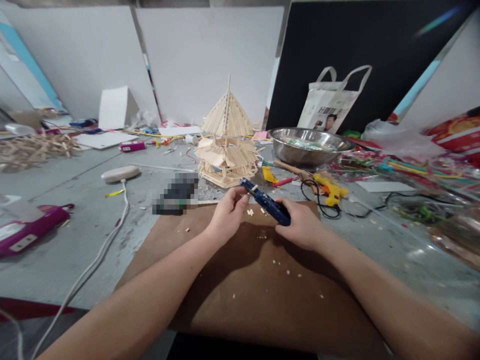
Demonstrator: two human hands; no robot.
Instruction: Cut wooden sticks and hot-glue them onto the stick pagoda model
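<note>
My right hand (300, 222) is closed around a long dark blue hand tool (268, 202), which slants up to the left over the brown board (225, 290). Its exact kind does not show clearly. At the tool's far end, my left hand (230, 210) pinches a short pale wooden stick (252, 190) that lies against the tool's head. Small cut bits of wood (250, 212) are scattered on the board below both hands. Just beyond them stands a tiered pagoda model (227, 145) made of wooden sticks, with a pointed roof.
Right of the model are a steel bowl (311, 145), a yellow glue gun (332, 192) and a tote bag (326, 105). A blurred dark object (176, 192) lies left of the hands. Further left are a white cable (108, 245), a purple power strip (41, 230) and piled sticks (37, 147).
</note>
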